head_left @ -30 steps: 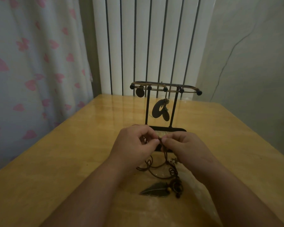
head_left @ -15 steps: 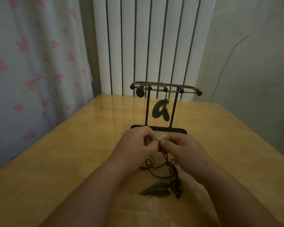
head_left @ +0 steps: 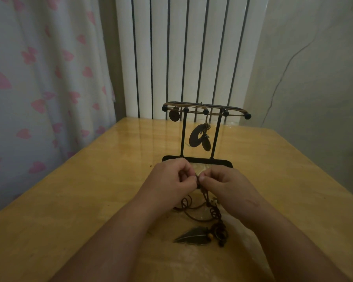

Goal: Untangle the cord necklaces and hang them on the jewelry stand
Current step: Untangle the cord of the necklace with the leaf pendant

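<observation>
Presently, we are pinching with the left hand (head_left: 169, 180), fingers (head_left: 184, 171) curled tight, the tangled cord necklace (head_left: 201, 213); the right hand (head_left: 227, 185) is pinching it likewise. Its leaf pendant (head_left: 192, 237) is lying on the bench (head_left: 86, 200), near the jewelry stand (head_left: 222, 162).

Single head-worn view, facing forward and down, close over the wooden table (head_left: 90, 200), radiator (head_left: 192, 58) beyond
</observation>
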Tool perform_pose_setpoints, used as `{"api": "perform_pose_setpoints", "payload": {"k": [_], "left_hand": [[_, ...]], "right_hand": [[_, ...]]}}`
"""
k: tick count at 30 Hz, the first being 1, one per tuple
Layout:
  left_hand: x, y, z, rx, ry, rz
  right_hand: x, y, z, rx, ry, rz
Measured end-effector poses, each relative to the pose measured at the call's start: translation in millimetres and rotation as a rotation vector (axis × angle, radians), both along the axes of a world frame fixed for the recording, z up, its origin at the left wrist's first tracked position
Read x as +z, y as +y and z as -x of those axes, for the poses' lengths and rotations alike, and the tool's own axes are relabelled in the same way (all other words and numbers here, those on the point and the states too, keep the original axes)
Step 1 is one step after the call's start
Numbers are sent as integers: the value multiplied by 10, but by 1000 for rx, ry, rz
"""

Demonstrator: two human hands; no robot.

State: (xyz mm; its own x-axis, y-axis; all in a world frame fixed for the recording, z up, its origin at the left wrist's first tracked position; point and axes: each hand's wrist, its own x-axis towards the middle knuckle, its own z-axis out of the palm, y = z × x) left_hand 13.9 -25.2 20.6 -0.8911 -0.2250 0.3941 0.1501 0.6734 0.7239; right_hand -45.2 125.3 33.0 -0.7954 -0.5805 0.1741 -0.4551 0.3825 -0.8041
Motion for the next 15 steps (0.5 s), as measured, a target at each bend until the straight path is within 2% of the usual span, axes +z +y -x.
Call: {"api": "perform_pose_setpoints", "payload": {"k": [8, 15], "left_hand": [[-2, -24, -2, -52, -31, 6], [0, -42, -3, -66, -74, 32]], "right_hand": [[-24, 3, 22, -4, 37, 23], [-49, -11, 14, -5, 199, -48]]}}
